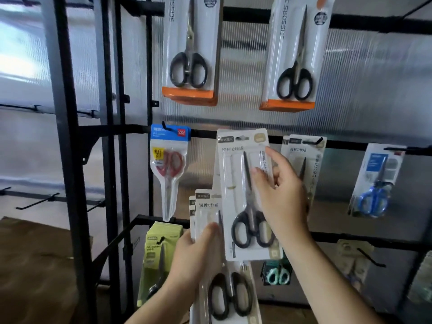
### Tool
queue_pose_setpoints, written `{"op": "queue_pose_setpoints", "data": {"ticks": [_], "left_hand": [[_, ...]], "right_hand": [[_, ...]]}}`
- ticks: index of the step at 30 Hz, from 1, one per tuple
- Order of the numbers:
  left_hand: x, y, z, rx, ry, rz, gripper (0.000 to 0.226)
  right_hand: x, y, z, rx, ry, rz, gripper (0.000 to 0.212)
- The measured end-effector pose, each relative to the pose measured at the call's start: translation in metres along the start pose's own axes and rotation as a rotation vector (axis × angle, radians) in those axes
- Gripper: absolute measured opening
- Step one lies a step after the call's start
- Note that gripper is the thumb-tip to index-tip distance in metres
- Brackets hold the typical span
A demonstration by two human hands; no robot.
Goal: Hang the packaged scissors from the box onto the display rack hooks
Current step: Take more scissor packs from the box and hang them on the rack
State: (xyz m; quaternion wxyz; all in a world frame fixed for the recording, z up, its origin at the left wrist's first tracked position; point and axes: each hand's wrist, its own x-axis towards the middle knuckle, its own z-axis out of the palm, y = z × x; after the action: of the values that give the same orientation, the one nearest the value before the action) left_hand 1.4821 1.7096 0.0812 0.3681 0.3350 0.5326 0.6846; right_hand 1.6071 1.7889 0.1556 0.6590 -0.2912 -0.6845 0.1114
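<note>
My right hand (279, 190) grips a cream pack of black-handled scissors (243, 183) and holds it upright in front of the rack's middle bar (205, 133). Its hang hole is level with that bar, left of a hook (315, 141) that carries matching cream packs (308, 164). Lower down, my left hand (194, 256) holds a stack of several more of the same packs (224, 288), fanned slightly. The box is out of view.
Hooks carry other scissors: two orange-based packs (190, 47) (295, 54) on top, a red-handled pack (169, 169) at the left, a blue one (376, 181) at the right, green (155, 260) and mint (278, 274) ones below. Bare hooks (37, 201) stick out at far left.
</note>
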Motion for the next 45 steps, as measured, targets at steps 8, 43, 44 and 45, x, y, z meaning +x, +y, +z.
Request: {"op": "queue_pose_setpoints", "data": {"ticks": [8, 43, 44, 45], "left_hand": [[0.002, 0.002, -0.017, 0.010, 0.049, -0.008, 0.017], [0.022, 0.004, -0.020, -0.018, 0.037, 0.090, 0.024], [0.022, 0.004, -0.018, -0.025, 0.033, 0.094, 0.023], [0.021, 0.006, -0.016, -0.031, 0.027, 0.096, 0.023]], "right_hand": [[0.023, 0.005, 0.017, -0.018, -0.008, 0.034, 0.046], [-0.037, 0.004, 0.032, -0.109, -0.438, 0.271, 0.048], [-0.040, 0.003, 0.030, -0.107, -0.473, 0.288, 0.058], [-0.042, 0.004, 0.029, -0.113, -0.492, 0.295, 0.068]]}}
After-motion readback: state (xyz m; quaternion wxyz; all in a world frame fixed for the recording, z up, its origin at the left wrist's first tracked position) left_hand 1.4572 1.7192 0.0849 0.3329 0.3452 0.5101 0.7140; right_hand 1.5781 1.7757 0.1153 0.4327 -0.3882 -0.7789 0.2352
